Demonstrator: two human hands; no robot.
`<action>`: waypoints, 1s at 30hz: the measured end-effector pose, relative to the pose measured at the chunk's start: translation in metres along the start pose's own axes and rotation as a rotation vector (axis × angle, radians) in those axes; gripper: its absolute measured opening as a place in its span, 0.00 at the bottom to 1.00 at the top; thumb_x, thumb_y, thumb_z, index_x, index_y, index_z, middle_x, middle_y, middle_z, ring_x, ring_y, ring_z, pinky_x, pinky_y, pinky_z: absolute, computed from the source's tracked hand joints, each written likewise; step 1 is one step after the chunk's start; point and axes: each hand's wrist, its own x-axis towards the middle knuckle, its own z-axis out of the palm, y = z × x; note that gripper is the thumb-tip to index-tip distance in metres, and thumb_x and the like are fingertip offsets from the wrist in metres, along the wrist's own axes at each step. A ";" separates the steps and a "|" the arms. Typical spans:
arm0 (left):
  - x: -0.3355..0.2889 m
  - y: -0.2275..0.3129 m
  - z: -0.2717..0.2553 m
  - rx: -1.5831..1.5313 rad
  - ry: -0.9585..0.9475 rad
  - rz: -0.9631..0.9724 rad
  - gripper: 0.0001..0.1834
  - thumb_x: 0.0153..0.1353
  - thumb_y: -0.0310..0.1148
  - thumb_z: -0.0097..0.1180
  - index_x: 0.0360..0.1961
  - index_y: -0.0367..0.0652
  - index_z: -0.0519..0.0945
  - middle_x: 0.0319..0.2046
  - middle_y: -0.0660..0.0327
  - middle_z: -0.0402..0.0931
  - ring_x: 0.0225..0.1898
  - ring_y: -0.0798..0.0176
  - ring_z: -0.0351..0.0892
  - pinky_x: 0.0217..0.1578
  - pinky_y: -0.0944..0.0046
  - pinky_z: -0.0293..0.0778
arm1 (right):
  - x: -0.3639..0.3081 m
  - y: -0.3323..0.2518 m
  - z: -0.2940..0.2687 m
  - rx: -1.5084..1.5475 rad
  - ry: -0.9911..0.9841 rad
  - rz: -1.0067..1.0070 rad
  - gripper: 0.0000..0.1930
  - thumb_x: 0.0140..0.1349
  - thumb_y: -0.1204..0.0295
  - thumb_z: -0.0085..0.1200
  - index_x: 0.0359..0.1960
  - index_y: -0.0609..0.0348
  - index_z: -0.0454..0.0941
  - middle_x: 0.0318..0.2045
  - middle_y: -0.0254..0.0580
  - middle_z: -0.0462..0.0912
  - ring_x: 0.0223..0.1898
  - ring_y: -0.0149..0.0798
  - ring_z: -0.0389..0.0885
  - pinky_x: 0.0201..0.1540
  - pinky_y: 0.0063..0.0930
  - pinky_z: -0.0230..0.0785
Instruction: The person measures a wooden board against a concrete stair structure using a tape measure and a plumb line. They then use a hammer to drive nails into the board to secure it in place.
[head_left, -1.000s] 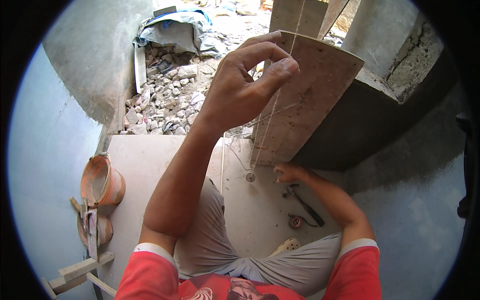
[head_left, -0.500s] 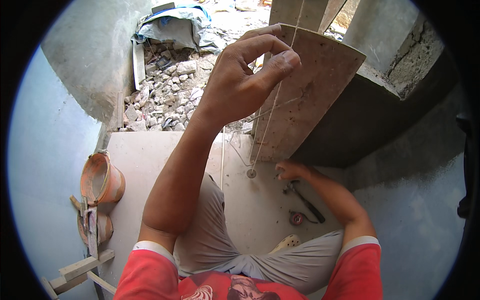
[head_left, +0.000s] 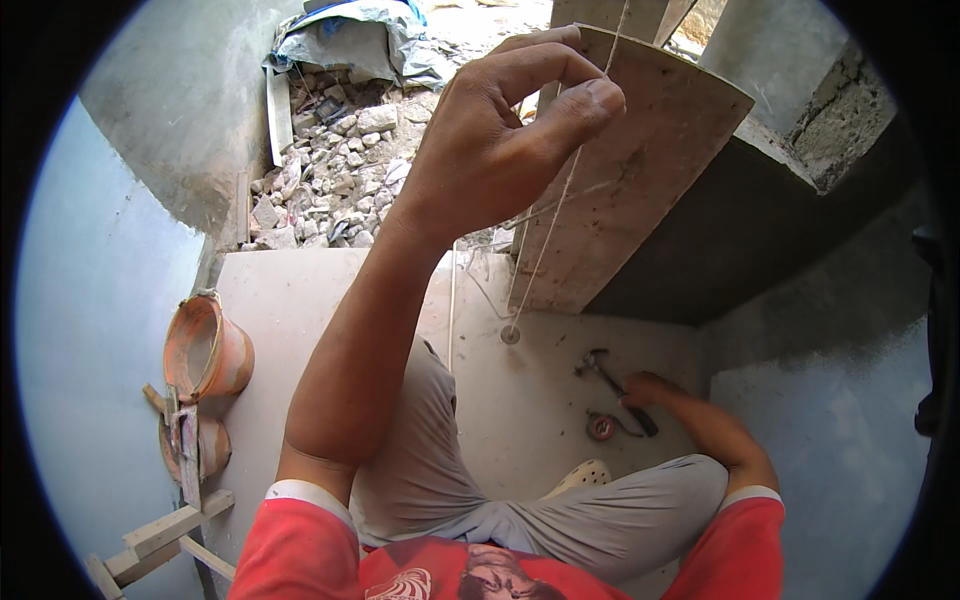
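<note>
Head view, sole view.

Left hand [head_left: 520, 130]: raised well out in front at the end of a long, nearly straight forearm; wrist bent toward the right, back of the hand up, fingers curled. Thumb and forefinger meet in a pinch, closed on a thin pale string [head_left: 548, 235].

String: runs through the pinch, upward past the top edge of the view and downward, slanting left, to a small round weight [head_left: 510, 335]. Weight: below the fingertips, over the pale floor [head_left: 300, 300]; whether it hangs or rests cannot be told.

Board [head_left: 660, 140]: long, wooden, tilted, directly behind the string.

Right hand [head_left: 646, 388]: low, elbow bent outward, forearm angled inward, fingers at the handle of a claw hammer [head_left: 606, 375]. Whether the fingers close around the handle cannot be told. Hammer: on the floor, head toward the far left, dark end of the handle showing past the hand.

Round object [head_left: 600, 427]: red-faced, dark-rimmed, with a dark strap, just beside the hammer; markings on its face too small to read.

Shirt [head_left: 430, 570]: red, white cuffs, printed with a portrait and a pale striped emblem.

Bucket [head_left: 228, 365]: orange, mortar-stained, far left.
</note>
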 end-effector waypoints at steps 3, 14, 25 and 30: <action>-0.001 0.000 0.001 -0.008 0.004 0.003 0.13 0.66 0.40 0.65 0.39 0.41 0.88 0.53 0.44 0.83 0.68 0.47 0.72 0.67 0.51 0.65 | -0.007 -0.005 0.024 0.116 0.131 0.071 0.29 0.58 0.55 0.64 0.54 0.66 0.78 0.48 0.61 0.85 0.52 0.59 0.84 0.56 0.50 0.76; -0.001 0.006 0.001 0.144 0.044 0.064 0.13 0.65 0.41 0.64 0.39 0.41 0.88 0.53 0.43 0.83 0.68 0.47 0.73 0.67 0.50 0.65 | -0.018 -0.007 0.042 0.156 0.180 0.288 0.28 0.57 0.60 0.64 0.57 0.60 0.74 0.49 0.56 0.85 0.52 0.56 0.85 0.54 0.49 0.77; -0.003 0.022 -0.005 0.039 -0.016 -0.168 0.13 0.65 0.41 0.65 0.38 0.41 0.89 0.45 0.50 0.87 0.66 0.48 0.75 0.65 0.53 0.67 | -0.084 0.000 -0.010 0.408 0.604 -0.054 0.20 0.49 0.63 0.66 0.39 0.57 0.72 0.28 0.49 0.81 0.34 0.57 0.82 0.38 0.48 0.72; 0.001 0.018 -0.007 -0.057 -0.088 0.041 0.14 0.72 0.35 0.56 0.33 0.35 0.82 0.34 0.52 0.82 0.59 0.52 0.77 0.71 0.47 0.59 | -0.100 -0.055 -0.046 0.351 0.657 -0.185 0.18 0.54 0.64 0.63 0.43 0.57 0.74 0.32 0.54 0.83 0.37 0.61 0.83 0.41 0.51 0.72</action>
